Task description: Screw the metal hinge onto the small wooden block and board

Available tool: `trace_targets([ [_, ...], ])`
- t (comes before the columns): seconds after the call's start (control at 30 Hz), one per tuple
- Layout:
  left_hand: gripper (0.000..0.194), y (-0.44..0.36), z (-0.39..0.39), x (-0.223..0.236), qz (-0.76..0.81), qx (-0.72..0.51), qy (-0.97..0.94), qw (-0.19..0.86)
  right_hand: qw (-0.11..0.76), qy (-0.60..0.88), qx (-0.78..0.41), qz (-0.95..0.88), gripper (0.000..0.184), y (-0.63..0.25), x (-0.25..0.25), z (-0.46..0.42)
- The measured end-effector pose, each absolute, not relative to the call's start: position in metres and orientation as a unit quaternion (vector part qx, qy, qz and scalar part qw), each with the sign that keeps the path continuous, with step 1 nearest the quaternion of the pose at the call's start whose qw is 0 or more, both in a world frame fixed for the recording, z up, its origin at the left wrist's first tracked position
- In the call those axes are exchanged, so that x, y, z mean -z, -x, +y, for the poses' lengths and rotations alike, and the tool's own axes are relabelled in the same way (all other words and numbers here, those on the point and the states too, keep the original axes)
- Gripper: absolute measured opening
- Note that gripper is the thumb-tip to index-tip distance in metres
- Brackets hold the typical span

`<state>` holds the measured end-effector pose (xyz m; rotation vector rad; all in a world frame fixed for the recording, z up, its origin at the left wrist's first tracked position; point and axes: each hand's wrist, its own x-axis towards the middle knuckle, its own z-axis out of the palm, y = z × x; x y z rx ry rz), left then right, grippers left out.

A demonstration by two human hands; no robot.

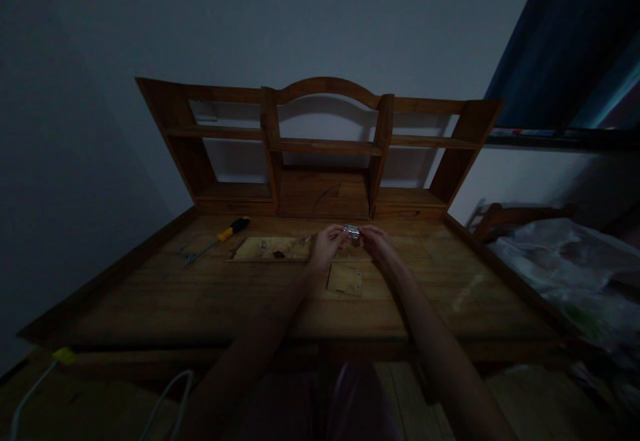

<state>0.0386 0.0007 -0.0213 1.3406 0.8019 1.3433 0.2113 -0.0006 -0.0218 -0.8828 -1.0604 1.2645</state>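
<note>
A small silvery metal hinge (351,231) is held up between my two hands, above the back half of the wooden desk. My left hand (327,244) pinches its left end. The fingers of my right hand (379,240) are closed at its right end. Below them lies a long, worn wooden board (273,248), partly covered by my hands. Closer to me, a small square wooden piece (345,280) rests flat on the desk.
A yellow and black screwdriver (225,234) lies at the left, beside some small metal pieces (189,256). Behind the desk top (200,301) rises a wooden shelf unit (327,146). A white cable (173,388) hangs below the front edge.
</note>
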Motion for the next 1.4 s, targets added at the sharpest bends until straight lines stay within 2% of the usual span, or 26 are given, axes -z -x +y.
trace_targets([
  [0.63, 0.042, -0.036, 0.001, 0.026, 0.336, -0.575, -0.554, 0.500, 0.599, 0.391, -0.521, -0.466, 0.035, -0.208, 0.023, -0.002],
  [1.13, 0.024, -0.040, 0.004, 0.028, 0.318, -0.562, -0.566, 0.513, 0.610, 0.389, -0.499, -0.478, 0.032, -0.210, 0.030, 0.003],
  [1.4, 0.022, -0.040, 0.003, 0.025, 0.329, -0.561, -0.566, 0.506, 0.612, 0.378, -0.505, -0.478, 0.030, -0.209, 0.036, 0.007],
])
